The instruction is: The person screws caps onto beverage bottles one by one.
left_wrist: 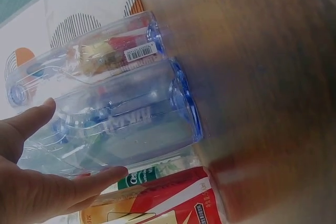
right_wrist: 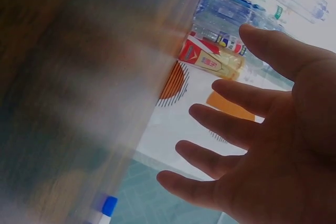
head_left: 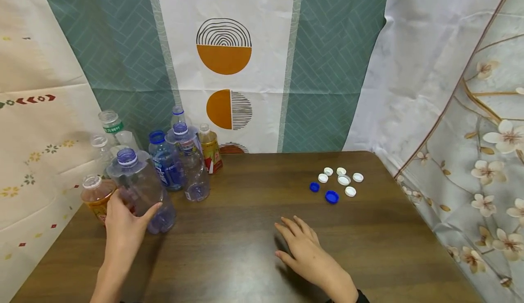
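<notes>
My left hand [head_left: 124, 219] is at a large clear bottle [head_left: 141, 180] with a blue-tinted neck, standing upright without a cap at the left. In the left wrist view, my thumb and straight fingers spread along two sides of this bottle [left_wrist: 131, 124]. Beside those fingers stands an orange-brown drink bottle [head_left: 96, 198] with a red and yellow label. My right hand [head_left: 304, 253] hovers over the middle right of the table, palm down, fingers spread and holding nothing. In the right wrist view its fingers [right_wrist: 226, 124] are extended.
Behind the large bottle stand several uncapped bottles, including a blue one [head_left: 165, 164], a clear one [head_left: 192, 166] and a yellow-red labelled one [head_left: 210, 150]. White caps [head_left: 344, 180] and two blue caps [head_left: 332, 197] lie on the wooden table [head_left: 245, 230] at right. Patterned curtains [head_left: 327, 66] enclose it.
</notes>
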Available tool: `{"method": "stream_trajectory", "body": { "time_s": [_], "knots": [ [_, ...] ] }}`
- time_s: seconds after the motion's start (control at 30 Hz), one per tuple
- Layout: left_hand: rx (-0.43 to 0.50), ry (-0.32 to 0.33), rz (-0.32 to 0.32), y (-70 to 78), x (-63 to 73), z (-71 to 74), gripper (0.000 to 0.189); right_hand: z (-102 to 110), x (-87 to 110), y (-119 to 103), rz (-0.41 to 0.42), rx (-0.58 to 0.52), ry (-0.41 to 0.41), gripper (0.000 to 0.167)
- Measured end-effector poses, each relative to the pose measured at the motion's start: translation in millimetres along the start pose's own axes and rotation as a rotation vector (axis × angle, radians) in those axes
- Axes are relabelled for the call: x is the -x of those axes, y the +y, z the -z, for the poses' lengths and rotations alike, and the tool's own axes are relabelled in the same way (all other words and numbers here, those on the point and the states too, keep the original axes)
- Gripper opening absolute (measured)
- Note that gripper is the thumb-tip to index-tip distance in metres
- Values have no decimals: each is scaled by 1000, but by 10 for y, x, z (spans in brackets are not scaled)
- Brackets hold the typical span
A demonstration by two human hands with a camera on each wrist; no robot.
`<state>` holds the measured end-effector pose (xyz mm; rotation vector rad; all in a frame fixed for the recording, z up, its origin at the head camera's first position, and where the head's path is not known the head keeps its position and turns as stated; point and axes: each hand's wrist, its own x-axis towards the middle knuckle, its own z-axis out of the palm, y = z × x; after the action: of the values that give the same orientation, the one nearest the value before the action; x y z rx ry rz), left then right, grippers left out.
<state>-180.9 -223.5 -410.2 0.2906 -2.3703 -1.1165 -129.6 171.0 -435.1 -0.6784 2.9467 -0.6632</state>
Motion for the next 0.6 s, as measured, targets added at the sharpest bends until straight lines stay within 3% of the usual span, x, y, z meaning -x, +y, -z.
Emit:
{"method": "stream_trajectory", "body": {
  "time_s": [0.17,0.33,0.6],
  "knots": [
    [-20,-2,-2,-4,36,-3,76,11,-6,-4,3,-4,-3,60],
    [-2,-34,16,68,67,26,80,27,-15,-9,0,-7,-4,60],
    [34,-149,3,346,101,36,89,37,-13,-19,-3,-14,-11,60]
  ]
}}
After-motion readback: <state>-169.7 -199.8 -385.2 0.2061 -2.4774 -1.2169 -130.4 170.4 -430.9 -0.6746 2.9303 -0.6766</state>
